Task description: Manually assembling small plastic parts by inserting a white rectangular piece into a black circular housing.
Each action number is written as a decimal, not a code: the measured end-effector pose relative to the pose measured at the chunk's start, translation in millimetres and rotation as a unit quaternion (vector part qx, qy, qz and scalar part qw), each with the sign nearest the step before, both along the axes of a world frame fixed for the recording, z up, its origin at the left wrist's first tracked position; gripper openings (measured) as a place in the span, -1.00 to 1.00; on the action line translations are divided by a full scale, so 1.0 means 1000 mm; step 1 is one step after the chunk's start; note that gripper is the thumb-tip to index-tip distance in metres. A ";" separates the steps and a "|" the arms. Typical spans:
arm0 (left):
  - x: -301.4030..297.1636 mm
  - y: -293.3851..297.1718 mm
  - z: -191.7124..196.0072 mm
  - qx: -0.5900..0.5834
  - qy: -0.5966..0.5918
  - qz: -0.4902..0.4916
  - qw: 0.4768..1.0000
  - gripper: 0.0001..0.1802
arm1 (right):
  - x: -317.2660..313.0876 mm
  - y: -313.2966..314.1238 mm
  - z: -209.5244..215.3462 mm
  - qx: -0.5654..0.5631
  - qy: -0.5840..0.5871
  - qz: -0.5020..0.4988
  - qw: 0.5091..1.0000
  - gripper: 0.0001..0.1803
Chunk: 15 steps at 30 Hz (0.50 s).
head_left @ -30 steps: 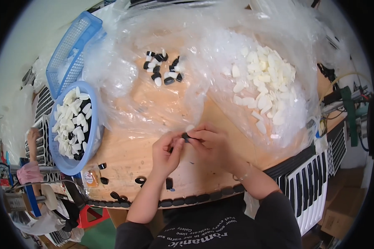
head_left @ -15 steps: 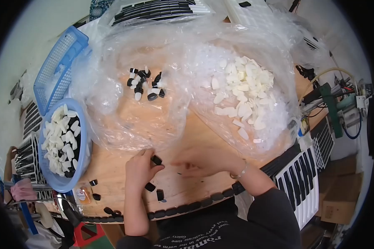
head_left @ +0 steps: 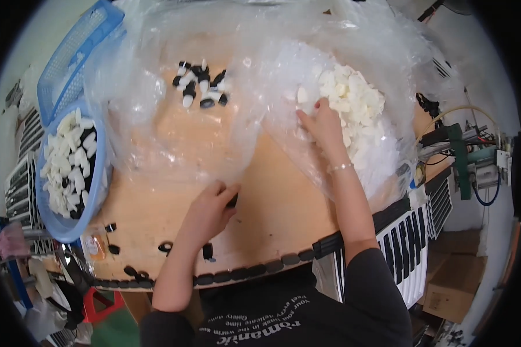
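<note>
My left hand [head_left: 209,215] is over the near middle of the wooden table, fingers closed around a small black rounded piece [head_left: 232,200] that shows past the fingertips. My right hand [head_left: 325,128] reaches out to the near-left side of a heap of flat cream-white oval pieces [head_left: 353,92] on clear plastic sheeting [head_left: 289,110]. Its thumb and forefinger are apart, with nothing visible between them. A single white piece [head_left: 301,95] lies just beyond the thumb. Another black piece [head_left: 208,251] sits beside my left forearm.
Black and white pieces [head_left: 201,84] are clustered on plastic at the far middle. At left stand a blue basin [head_left: 101,191] of white and black pieces and a blue perforated basket [head_left: 69,63]. Black ovals [head_left: 255,271] line the near edge. A green-armed machine [head_left: 459,159] stands right.
My right hand has moved away from beside the left, far and right to the white heap. My left hand, still with a black piece, has shifted slightly. The whole view has tilted.
</note>
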<state>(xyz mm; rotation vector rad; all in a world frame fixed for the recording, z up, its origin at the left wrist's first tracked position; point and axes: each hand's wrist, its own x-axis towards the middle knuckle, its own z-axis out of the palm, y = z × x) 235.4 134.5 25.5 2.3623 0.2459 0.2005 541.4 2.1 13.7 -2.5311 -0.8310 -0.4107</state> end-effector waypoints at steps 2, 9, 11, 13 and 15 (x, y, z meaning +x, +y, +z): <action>0.001 0.000 0.000 -0.017 -0.007 0.027 0.999 -0.37 | 0.003 0.003 0.001 0.015 0.067 0.016 0.998 -0.64; 0.004 0.003 -0.002 -0.052 -0.013 0.042 0.998 -0.41 | -0.028 -0.013 0.042 0.134 0.121 0.049 0.982 -0.58; -0.003 0.003 -0.007 -0.058 -0.013 0.051 0.997 -0.44 | -0.069 -0.002 0.052 0.290 0.320 0.108 0.895 -0.75; -0.004 0.005 -0.017 -0.026 -0.047 0.039 0.998 -0.48 | -0.097 0.003 0.046 0.306 0.419 0.195 0.832 -0.84; 0.002 0.005 -0.020 -0.064 -0.055 0.040 0.996 -0.51 | -0.119 0.007 0.024 0.359 0.513 0.217 0.749 -0.89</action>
